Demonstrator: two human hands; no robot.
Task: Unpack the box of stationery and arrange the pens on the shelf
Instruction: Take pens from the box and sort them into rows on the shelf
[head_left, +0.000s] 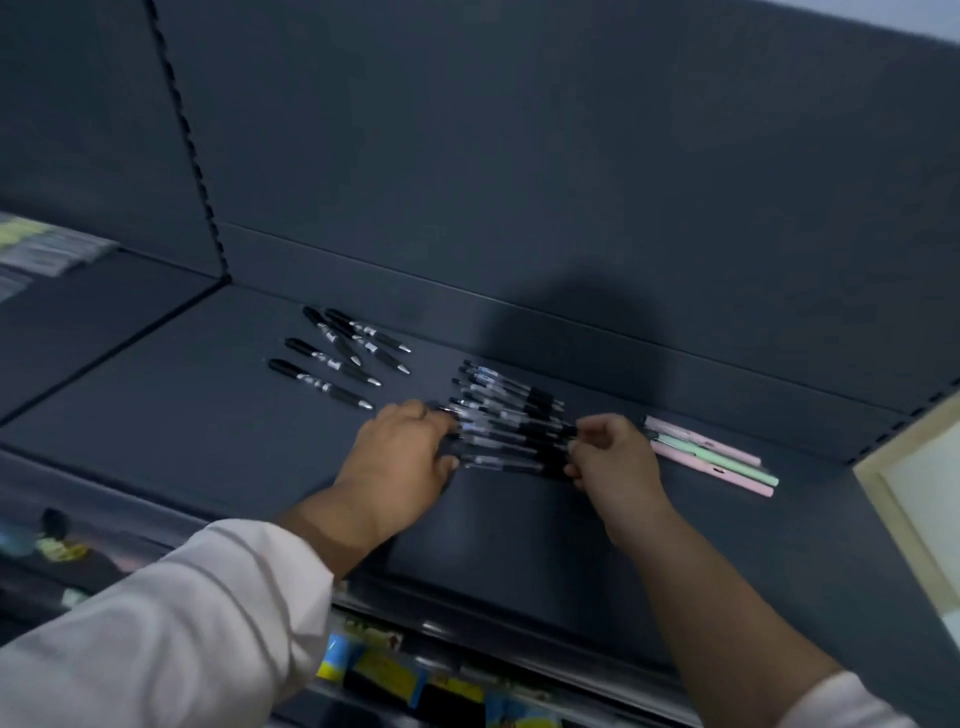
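Observation:
Several clear-barrelled pens with black grips (506, 415) lie side by side in a row on the dark grey shelf (182, 431). My left hand (402, 457) presses on their left ends, fingers curled over the tips. My right hand (613, 457) pinches their right ends. Further left, several black pens with silver bands (337, 358) lie loosely. To the right, three pastel pens, pink and green (711, 457), lie together. No box is in view.
A perforated upright (192, 145) divides the shelf from the left bay, where pale packets (47, 249) lie. Colourful packaged goods (395, 670) hang below the shelf's front edge. A pale wooden frame (904, 499) stands at the right.

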